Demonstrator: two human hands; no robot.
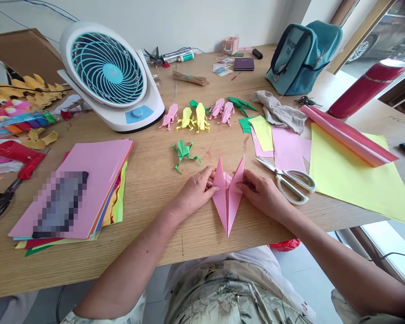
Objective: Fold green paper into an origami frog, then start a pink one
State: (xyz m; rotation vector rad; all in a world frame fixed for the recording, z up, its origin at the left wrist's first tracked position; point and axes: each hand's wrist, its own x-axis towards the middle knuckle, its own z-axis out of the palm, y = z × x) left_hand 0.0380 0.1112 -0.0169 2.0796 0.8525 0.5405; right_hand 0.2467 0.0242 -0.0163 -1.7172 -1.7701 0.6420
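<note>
A folded pink paper [227, 202] lies near the table's front edge, its two upper points spread apart and its lower end narrowing to one tip. My left hand [199, 191] pinches its left side between thumb and fingers. On the opposite side, my right hand [258, 191] grips the paper's right edge the same way. Just beyond my left hand sits a green origami frog [182, 154]. Further back stands a row of folded figures, among them a yellow one [201, 117] and a pink one [169, 116]. White-handled scissors [290, 180] rest right of my right hand.
A fan [111, 76] stands at the back left. Stacked coloured paper [97, 180] carries a blurred dark object. On the right are yellow sheets [361, 180], a pink roll [351, 137], a red bottle [367, 87], a grey cloth [280, 110] and a teal bag [300, 58].
</note>
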